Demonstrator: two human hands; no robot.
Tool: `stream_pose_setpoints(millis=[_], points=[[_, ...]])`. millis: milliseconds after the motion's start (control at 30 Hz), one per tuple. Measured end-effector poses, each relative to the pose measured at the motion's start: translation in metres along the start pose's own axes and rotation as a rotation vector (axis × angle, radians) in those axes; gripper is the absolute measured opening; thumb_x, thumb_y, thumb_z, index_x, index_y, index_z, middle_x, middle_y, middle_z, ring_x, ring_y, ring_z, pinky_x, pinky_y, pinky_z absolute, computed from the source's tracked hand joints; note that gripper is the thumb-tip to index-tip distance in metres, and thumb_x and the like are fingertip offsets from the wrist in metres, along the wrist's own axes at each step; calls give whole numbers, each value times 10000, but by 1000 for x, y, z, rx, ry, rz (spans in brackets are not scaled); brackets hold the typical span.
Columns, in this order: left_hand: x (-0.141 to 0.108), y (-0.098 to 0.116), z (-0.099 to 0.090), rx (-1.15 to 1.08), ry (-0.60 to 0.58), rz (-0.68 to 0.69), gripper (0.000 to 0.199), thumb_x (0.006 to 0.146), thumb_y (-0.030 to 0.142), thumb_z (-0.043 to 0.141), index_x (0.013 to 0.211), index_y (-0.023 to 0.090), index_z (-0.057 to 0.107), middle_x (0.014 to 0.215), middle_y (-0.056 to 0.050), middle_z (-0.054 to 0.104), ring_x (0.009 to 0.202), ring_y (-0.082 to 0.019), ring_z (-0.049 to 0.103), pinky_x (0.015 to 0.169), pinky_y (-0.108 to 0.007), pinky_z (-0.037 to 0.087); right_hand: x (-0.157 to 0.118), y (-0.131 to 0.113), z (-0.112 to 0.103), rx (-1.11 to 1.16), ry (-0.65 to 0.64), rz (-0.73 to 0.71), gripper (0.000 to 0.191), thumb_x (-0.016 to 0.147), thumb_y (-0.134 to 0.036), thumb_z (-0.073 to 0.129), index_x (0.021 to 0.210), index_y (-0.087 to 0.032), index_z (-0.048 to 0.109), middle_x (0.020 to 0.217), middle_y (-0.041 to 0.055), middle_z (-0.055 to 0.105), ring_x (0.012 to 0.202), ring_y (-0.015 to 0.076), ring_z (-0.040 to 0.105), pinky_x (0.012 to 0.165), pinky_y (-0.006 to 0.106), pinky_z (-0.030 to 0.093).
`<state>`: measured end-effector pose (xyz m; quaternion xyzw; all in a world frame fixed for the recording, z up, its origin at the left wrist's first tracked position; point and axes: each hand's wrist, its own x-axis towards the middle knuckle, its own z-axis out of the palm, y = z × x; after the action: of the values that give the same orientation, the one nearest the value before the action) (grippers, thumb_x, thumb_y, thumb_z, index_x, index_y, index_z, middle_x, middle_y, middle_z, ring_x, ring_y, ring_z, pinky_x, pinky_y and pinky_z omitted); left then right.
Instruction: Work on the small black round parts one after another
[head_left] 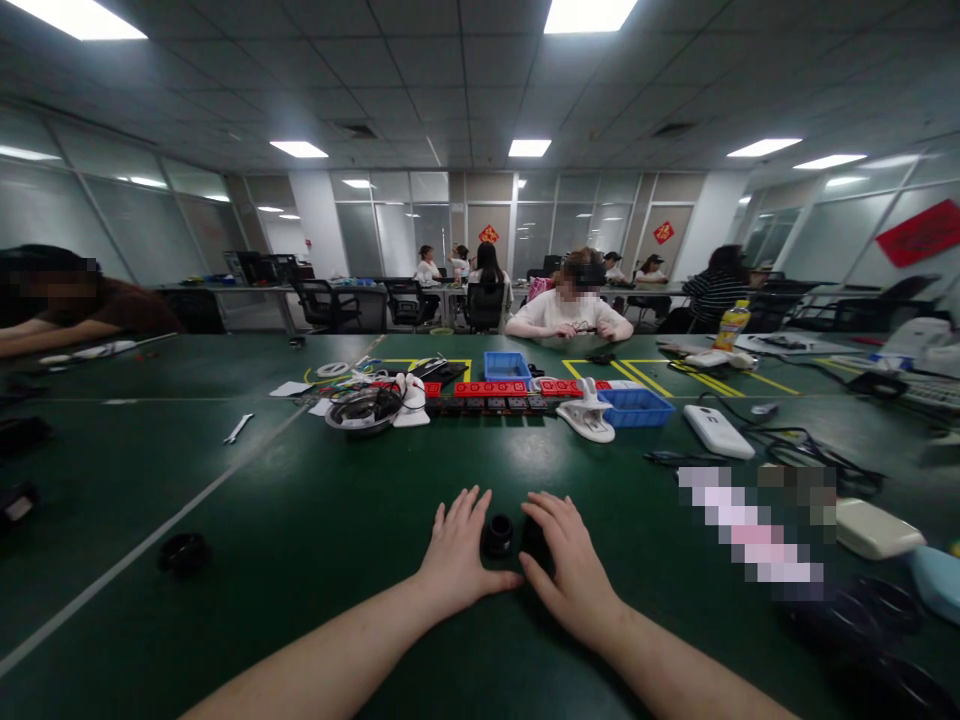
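Note:
A small round black part [498,536] stands on the green table between my two hands. My left hand [459,548] lies just left of it, fingers stretched forward and thumb pointing right, close in front of the part. To the right, my right hand [568,562] is spread with its fingers bent over a second black object [534,542], which is partly hidden beside the palm and fingers. Neither hand visibly grips anything. Whether the fingertips touch the black pieces cannot be made out.
Across the table's middle are a blue tray [636,407], a white clamp [587,410], red power strips [490,389] and a bowl of cables [364,410]. A black ring part [184,553] lies left, a white power bank [718,431] right. A person [571,305] sits opposite.

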<state>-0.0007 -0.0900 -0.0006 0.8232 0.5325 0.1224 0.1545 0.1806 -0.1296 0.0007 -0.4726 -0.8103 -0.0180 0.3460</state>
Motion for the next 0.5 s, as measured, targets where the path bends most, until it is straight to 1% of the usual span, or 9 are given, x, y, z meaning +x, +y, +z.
stream_pose_setpoints(millis=[133, 200, 267, 367, 433, 500], points=[[-1, -1, 0, 6, -2, 13, 1018, 567, 669, 565, 1376, 162, 211, 1450, -130, 173, 1334, -308, 119, 1061, -534, 73, 4, -7, -3, -62, -69, -71, 483, 748, -191, 494, 1226, -160, 431, 1277, 135, 447, 1226, 282, 345, 1025, 559, 213], [-1, -1, 0, 10, 0, 15, 1016, 568, 662, 568, 1375, 160, 210, 1450, -132, 171, 1333, -311, 119, 1058, -541, 71, 12, -11, -6, -81, -91, -54, 512, 744, -228, 518, 1243, -169, 420, 1289, 129, 438, 1228, 288, 337, 1024, 558, 205], [-1, -1, 0, 7, -2, 16, 1033, 556, 669, 572, 1376, 159, 203, 1451, -132, 167, 1332, -316, 116, 1054, -550, 71, 22, -15, -8, -94, -111, -23, 506, 732, -269, 553, 1219, -180, 446, 1263, 118, 463, 1215, 296, 345, 1022, 562, 192], [-1, -2, 0, 1, -7, 23, 1065, 536, 686, 575, 1378, 155, 195, 1450, -131, 168, 1329, -318, 123, 1051, -557, 76, 35, -22, -10, -114, -152, -20, 334, 714, -283, 591, 1033, -192, 556, 1106, 87, 556, 1139, 288, 407, 1022, 558, 176], [-1, -2, 0, 4, -3, 29, 1060, 540, 672, 581, 1377, 147, 196, 1447, -130, 178, 1326, -316, 138, 1052, -556, 79, 39, -26, -8, -134, -173, -33, 208, 711, -275, 602, 903, -196, 581, 985, 66, 584, 1052, 265, 458, 1021, 545, 186], [-1, -2, 1, 10, 2, 34, 1043, 551, 643, 589, 1377, 142, 196, 1445, -129, 187, 1324, -314, 147, 1052, -556, 78, 41, -28, -5, -165, -191, -51, 126, 717, -262, 603, 822, -195, 587, 902, 54, 590, 973, 244, 487, 1019, 531, 203]])
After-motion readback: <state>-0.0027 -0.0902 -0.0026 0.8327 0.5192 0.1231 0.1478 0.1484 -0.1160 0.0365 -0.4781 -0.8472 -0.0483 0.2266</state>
